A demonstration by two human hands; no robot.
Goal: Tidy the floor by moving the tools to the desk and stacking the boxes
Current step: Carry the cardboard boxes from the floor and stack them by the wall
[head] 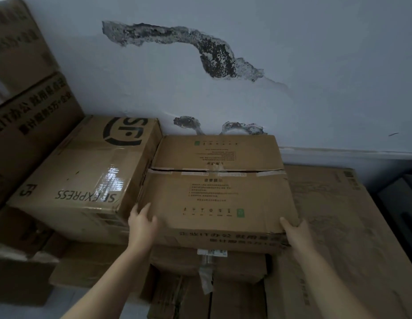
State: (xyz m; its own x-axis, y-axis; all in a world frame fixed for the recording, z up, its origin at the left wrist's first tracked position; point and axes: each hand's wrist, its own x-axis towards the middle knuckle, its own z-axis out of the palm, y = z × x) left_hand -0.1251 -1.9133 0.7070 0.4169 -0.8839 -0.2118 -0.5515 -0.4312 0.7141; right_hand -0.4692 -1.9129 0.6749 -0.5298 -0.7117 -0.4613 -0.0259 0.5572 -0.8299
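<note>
I have both hands on the taped cardboard box [220,187], the one with small printed text and green squares on its top. My left hand [141,223] grips its near left corner, fingers curled up along the side and thumb over the top edge. My right hand [293,229] holds the near right corner, thumb lying on top; the rest of its fingers are hidden under the edge, so I cannot tell how they lie. The box sits on top of a lower stack of boxes [207,263], its near edge overhanging them, and its far edge reaches the wall [292,65], just below patches of peeled paint [214,54]. Touching its left side is the SF Express box [85,171], glossy with tape. Further left of that one more cartons [23,100] rise in a taller pile. To the right of my box a large flat carton [338,226] lies lower, close against it, running back towards the wall
</note>
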